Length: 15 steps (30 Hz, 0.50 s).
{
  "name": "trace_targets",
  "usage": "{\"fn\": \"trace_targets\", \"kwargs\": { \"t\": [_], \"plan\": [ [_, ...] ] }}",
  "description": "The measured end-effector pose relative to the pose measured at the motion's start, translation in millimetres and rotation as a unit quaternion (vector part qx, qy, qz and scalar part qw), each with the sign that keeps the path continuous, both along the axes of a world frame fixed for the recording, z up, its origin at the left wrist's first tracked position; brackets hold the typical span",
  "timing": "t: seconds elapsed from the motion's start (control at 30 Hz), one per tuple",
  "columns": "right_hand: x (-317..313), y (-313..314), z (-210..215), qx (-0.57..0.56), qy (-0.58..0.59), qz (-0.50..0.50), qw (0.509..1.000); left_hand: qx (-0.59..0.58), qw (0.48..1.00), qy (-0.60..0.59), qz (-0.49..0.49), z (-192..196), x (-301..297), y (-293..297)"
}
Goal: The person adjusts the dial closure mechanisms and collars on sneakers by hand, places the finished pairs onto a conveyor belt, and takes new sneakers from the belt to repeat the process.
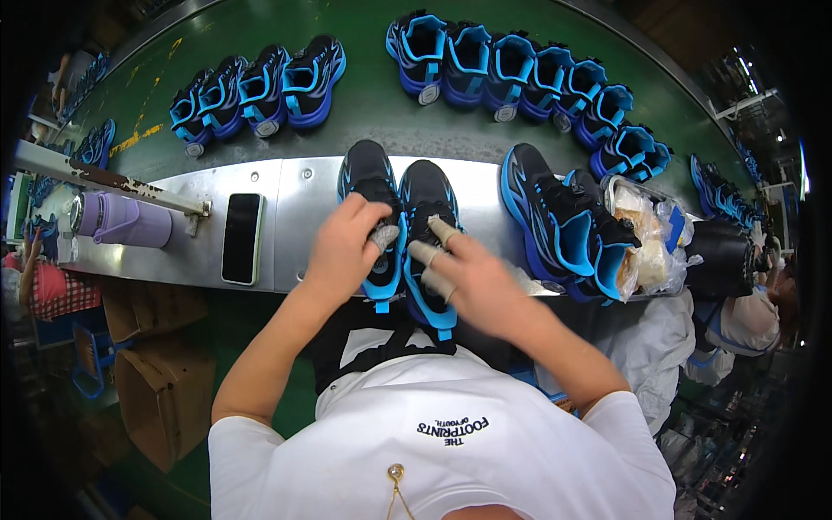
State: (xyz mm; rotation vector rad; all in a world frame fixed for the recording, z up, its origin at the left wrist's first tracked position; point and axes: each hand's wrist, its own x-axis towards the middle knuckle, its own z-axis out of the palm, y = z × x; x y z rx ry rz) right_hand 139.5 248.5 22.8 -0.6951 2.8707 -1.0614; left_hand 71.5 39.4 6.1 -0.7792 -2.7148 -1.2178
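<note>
Side by side on the metal ledge in front of me stand two black sneakers with blue trim, toes pointing away: a left one (367, 162) and a right one (425, 184). My left hand (342, 247) is closed at the lacing of the left sneaker, its fingers bent and a grey covering on one fingertip. What exactly it pinches is hidden. Over the right sneaker reaches my right hand (485, 282), slightly blurred, with wrapped fingers stretched out and apart. Their tips touch its lacing area. To the right, another pair of matching sneakers (530, 195) stands on the ledge.
Rows of similar sneakers (312, 82) stand on the green surface (364, 113) beyond the ledge. A phone (243, 238), a lilac bottle (143, 218) and a metal bar (104, 178) are at left. A tray with plastic-wrapped items (650, 243) sits right; cardboard boxes (160, 399) stand lower left.
</note>
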Motion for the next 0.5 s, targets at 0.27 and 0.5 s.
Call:
{"fn": "trace_targets", "kwargs": {
  "t": [0.27, 0.5],
  "plan": [
    [-24.4, 9.4, 8.7, 0.026, -0.036, 0.001, 0.999, -0.247, 0.964, 0.064, -0.077, 2.3, -2.8, 11.4],
    [-32.5, 29.9, 8.6, -0.075, -0.105, 0.055, 0.99, 0.033, 0.995, 0.029, 0.086, -8.0, -1.9, 10.8]
  ]
}}
